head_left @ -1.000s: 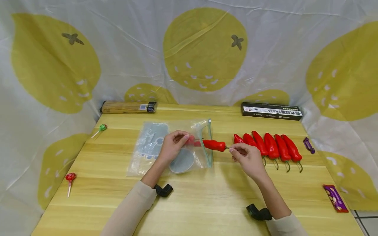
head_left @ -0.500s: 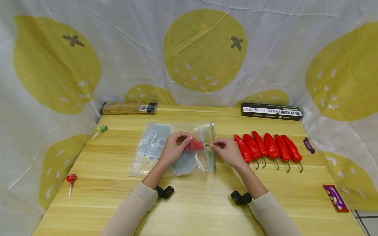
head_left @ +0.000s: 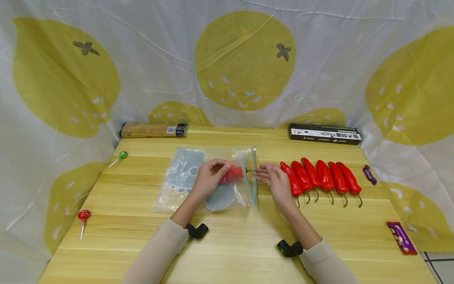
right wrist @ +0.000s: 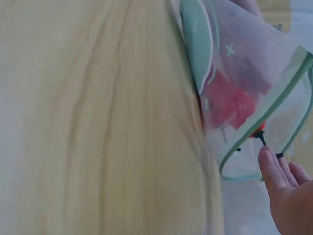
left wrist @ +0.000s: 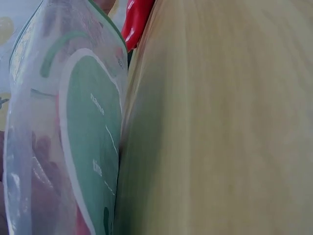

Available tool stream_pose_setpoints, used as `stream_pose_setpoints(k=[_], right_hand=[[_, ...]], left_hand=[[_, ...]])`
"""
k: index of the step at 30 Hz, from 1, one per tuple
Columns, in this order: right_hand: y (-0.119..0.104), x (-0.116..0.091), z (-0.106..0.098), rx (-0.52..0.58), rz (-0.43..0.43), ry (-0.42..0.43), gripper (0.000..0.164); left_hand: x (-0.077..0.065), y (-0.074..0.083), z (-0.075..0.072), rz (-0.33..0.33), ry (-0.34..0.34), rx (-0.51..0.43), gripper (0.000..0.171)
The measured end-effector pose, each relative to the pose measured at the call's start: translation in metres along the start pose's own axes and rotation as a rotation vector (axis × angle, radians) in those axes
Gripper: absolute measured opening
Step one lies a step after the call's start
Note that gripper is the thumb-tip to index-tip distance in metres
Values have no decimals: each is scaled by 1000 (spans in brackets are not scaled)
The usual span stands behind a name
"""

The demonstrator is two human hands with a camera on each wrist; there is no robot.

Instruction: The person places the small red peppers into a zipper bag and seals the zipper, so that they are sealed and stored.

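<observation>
A clear zip bag (head_left: 191, 189) with blue-grey printed patches lies at the middle of the table, its green-edged mouth facing right and gaping. My left hand (head_left: 210, 175) pinches the bag's upper sheet between thumb and fingers. Inside, red chili peppers (head_left: 232, 174) show blurred through the plastic; how many is hard to tell. One pepper's stem (right wrist: 263, 139) points out toward the mouth. My right hand (head_left: 278, 182) has its fingers extended at that stem's tip, just outside the opening. Several red chili peppers (head_left: 324, 176) lie in a row to the right.
A bundle of sticks in packaging (head_left: 153, 129) lies at the back left, a black pasta box (head_left: 324, 134) at the back right. Lollipops, green (head_left: 122, 154) and red (head_left: 83, 215), lie at left. A purple-wrapped candy (head_left: 369, 174) and a purple packet (head_left: 402, 238) lie at right.
My right hand has moved left, taking a pepper through the bag's mouth, and its fingers have straightened off the stem. My left hand keeps its pinch on the bag.
</observation>
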State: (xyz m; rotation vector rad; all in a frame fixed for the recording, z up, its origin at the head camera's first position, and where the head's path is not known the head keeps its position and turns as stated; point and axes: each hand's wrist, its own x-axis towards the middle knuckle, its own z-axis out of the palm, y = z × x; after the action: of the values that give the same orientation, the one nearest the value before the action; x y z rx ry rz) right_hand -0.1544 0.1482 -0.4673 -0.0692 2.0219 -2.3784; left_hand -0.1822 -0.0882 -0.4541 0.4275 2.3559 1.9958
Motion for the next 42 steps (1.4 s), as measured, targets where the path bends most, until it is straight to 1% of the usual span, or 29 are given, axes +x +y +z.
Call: stream_pose_setpoints(k=[3,7,12,15,19,21,23,25,27,29,30,32,35,37,39,42], right_hand=[[1,-3,6,-8,19,-33,53],[2,-5,15,-73,48,-86,59],[3,-8,23,-107,57,-147,63],[3,-9,18,-117,35,-169,64],[-1,-13,4,-128,-40,-174,60],[-5,-17,-5,-131,-86,-152,54],[-10,-23,-17,-182,-119,-109,45],[-14,-30,-31,-291,-124,-45,36],[-17,-39,-44,-417,-106,26,29],[-19,-48,-57,-545,-79,91,26],[-20,-52,-62,-595,-68,119,26],[-22,-61,-71,-664,-55,171,26],[-22,-69,-82,-727,-48,216,28],[-21,-73,-87,-750,-48,243,29],[-20,-75,-92,-783,-43,263,31],[-18,-78,-96,-839,-33,280,31]], left_hand=[[0,4,-1,-30,4,23,23],[1,3,0,-40,12,26,22],[5,-14,2,-47,26,-3,23],[8,-24,4,-48,38,-10,24],[8,-30,4,-40,54,-6,24],[8,-32,4,-46,58,-15,25],[8,-34,4,-58,58,-36,24],[8,-37,4,-75,61,-64,24],[8,-38,4,-88,61,-91,25],[8,-38,4,-95,59,-108,24],[8,-36,3,-99,56,-115,24],[6,-28,2,-89,53,-98,22],[1,-13,0,-80,72,-42,20],[-2,-4,-1,-76,95,6,20],[-3,-2,-3,-95,118,15,21],[-2,-8,-4,-143,137,-25,22]])
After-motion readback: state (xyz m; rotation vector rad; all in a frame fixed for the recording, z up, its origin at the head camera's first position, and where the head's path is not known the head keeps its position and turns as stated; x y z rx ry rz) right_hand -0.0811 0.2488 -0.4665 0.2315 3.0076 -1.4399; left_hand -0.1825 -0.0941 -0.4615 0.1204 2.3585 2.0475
